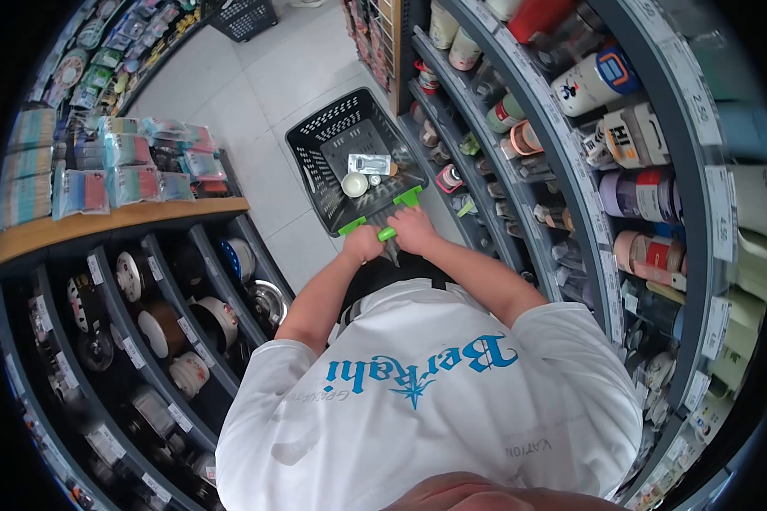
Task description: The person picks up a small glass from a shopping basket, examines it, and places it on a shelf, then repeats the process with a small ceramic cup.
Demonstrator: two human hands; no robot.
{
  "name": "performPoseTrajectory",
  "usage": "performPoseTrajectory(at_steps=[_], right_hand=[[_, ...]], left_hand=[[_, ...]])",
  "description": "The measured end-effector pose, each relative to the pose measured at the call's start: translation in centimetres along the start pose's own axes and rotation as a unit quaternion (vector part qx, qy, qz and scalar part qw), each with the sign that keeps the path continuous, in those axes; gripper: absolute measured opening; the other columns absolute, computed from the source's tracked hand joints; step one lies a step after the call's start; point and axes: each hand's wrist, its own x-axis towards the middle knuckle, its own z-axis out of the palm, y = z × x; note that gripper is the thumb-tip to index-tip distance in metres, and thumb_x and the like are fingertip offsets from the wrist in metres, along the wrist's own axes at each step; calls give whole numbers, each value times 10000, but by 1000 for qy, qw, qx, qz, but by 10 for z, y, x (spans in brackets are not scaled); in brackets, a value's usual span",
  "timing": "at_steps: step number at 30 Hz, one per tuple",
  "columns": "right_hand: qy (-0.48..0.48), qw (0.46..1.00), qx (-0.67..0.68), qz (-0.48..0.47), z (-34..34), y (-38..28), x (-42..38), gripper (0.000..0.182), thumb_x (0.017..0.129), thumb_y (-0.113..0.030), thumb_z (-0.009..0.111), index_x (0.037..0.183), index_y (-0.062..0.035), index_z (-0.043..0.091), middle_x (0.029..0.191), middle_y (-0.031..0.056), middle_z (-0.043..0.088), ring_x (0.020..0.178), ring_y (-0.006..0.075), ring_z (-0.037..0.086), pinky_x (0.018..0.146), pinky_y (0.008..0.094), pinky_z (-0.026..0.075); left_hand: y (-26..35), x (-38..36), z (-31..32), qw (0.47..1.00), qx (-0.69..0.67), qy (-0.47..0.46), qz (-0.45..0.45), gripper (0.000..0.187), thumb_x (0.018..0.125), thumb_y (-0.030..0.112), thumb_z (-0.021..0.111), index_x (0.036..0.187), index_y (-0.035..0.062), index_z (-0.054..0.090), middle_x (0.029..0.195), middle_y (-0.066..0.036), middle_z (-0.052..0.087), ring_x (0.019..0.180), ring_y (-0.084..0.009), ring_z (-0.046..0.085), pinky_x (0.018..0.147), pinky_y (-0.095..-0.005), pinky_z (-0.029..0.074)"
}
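Head view showed me both hands on the black plastic shopping basket (337, 140): my left hand (363, 243) and right hand (412, 228) were each closed around its green handle (387, 232). Just beyond them, inside it, lay a small white round container (354, 184) and a clear packet (369, 163).

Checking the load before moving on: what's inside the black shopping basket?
Inside the black shopping basket lie a flat clear-fronted packet and a small round white item. Both hands, left hand and right hand, close on the green handles, which cover the basket's near end.
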Motion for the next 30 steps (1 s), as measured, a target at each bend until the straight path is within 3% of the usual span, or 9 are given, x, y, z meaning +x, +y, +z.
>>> performPoseTrajectory(at_steps=[6,18,26,30], right_hand=[[17,1000,-9,18,16,-5,-33,233,675,-127,660,900,-93,609,903,99,619,949,293,596,866,449,436],[39,994,-43,92,56,-32,-107,212,659,-166,674,857,-104,633,870,88,634,921,279,616,849,420,449],[-137,977,-76,147,71,-42,-141,152,696,-200,668,809,-116,726,822,95,706,833,276,682,789,410,514],[-163,975,-87,126,61,-46,-160,168,698,-208,661,807,-105,737,825,105,712,818,273,692,751,409,538]], left_hand=[[12,-16,24,999,-18,-12,23,279,768,320,599,887,85,692,899,-185,688,864,-370,657,791,-459,524],[35,-59,76,997,27,-63,34,311,793,305,595,1000,97,698,994,-174,688,951,-350,655,848,-456,522],[49,-90,115,996,24,-68,60,294,796,286,571,983,101,701,1008,-194,679,961,-360,649,864,-457,515],[57,-103,138,996,13,-73,52,302,788,287,570,979,96,705,991,-205,679,953,-366,650,862,-464,516]])
